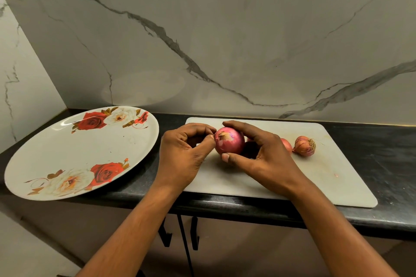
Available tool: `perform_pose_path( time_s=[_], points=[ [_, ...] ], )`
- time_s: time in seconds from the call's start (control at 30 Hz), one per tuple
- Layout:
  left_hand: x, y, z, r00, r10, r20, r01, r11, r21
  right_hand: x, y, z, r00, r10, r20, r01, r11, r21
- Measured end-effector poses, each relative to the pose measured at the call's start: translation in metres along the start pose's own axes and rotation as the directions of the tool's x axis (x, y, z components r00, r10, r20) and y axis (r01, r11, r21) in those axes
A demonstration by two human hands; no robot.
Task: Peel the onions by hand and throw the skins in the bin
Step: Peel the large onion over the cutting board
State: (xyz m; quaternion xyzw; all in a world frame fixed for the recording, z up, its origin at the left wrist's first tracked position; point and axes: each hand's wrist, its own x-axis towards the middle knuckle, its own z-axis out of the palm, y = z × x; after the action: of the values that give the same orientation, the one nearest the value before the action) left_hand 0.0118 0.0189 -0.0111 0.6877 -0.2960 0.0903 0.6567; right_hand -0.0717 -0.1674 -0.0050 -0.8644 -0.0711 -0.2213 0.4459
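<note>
My right hand (258, 153) grips a red onion (230, 143) above the white cutting board (326, 177), fingers over its top and thumb under it. My left hand (184, 153) is at the onion's left side, thumb and fingertips pinching at the dry skin near its tip. A second onion (304, 145) with dry roots lies on the board to the right. Another onion (287, 144) peeks out from behind my right hand. No bin is in view.
A large white plate with rose prints (45, 164) lies on the black counter (371, 146) to the left of the board. A marble wall stands close behind. Cabinet handles (180, 231) hang below the counter edge.
</note>
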Motion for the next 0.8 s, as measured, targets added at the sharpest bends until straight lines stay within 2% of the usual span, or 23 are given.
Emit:
perform_pose_path(
  time_s=[0.1, 0.3, 0.47, 0.8],
  points=[
    [0.0001, 0.0006, 0.0001, 0.997, -0.069, -0.017, 0.068, 0.995, -0.076, 0.0006, 0.0013, -0.0006, 1.0, 0.011, 0.008, -0.012, 0.999, 0.04],
    [-0.0017, 0.0067, 0.0012, 0.999, -0.03, 0.02, 0.03, 0.999, -0.045, 0.0013, 0.0016, 0.0, 0.999, 0.031, 0.008, -0.032, 0.997, 0.076],
    [-0.0022, 0.0094, 0.0012, 0.999, 0.024, 0.036, -0.022, 0.998, -0.061, -0.0004, -0.0012, 0.0001, 1.0, 0.017, 0.003, -0.018, 0.999, 0.041],
    [-0.0003, 0.0011, 0.0002, 0.994, 0.093, 0.059, -0.098, 0.992, 0.083, 0.0003, -0.0001, 0.001, 1.0, 0.027, -0.01, -0.027, 0.999, 0.022]
  ],
)
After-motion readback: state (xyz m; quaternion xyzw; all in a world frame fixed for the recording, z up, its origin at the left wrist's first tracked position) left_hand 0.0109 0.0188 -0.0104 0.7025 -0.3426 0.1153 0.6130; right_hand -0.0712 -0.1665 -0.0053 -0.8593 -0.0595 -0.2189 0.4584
